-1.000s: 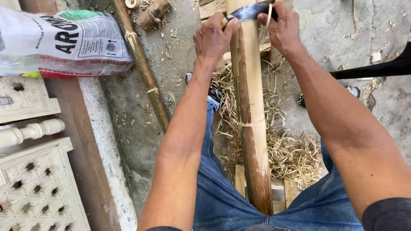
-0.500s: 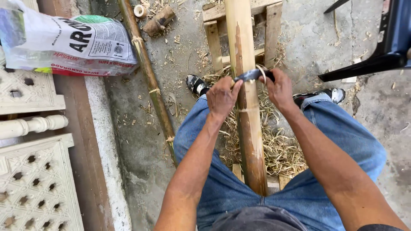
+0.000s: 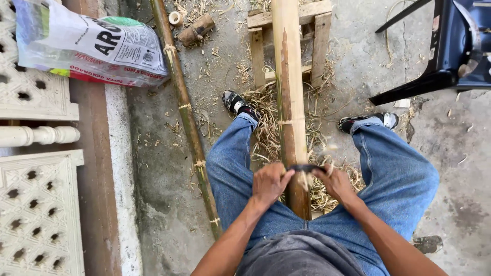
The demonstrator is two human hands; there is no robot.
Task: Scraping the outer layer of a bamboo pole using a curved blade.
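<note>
— So where does the bamboo pole [image 3: 289, 102] lie just now?

— Between the person's knees, its long axis running straight away from the body: the near end sits low by the lap, the far end rests on a small wooden frame [image 3: 321, 41] out on the concrete floor [image 3: 153, 168]. A dark curved blade [image 3: 306, 167] lies crosswise on it, square to that axis.

— And the hands?

— One at each end of the blade. The left hand [image 3: 270, 184] is curled closed around the left end, the right hand [image 3: 338, 185] closed around the right end, so the pole passes between the two fists. Both sit about equally close to the pole; neither leads. Almost all of the pole stretches away from the grip, toward the feet.

— What differs from half a second ago?

— The blade and both hands have come nearer the body, down the pole. Then they were out between the shoes; now they are close to the lap, and a few pale flecks hang in the air by the right hand.

— Around that?

— Dry shavings [image 3: 266, 133] heaped under the pole, a thinner green bamboo stalk [image 3: 186, 117] lying to the left, a printed sack [image 3: 92, 48] beyond it, and a dark chair [image 3: 450, 51] at the right.
</note>
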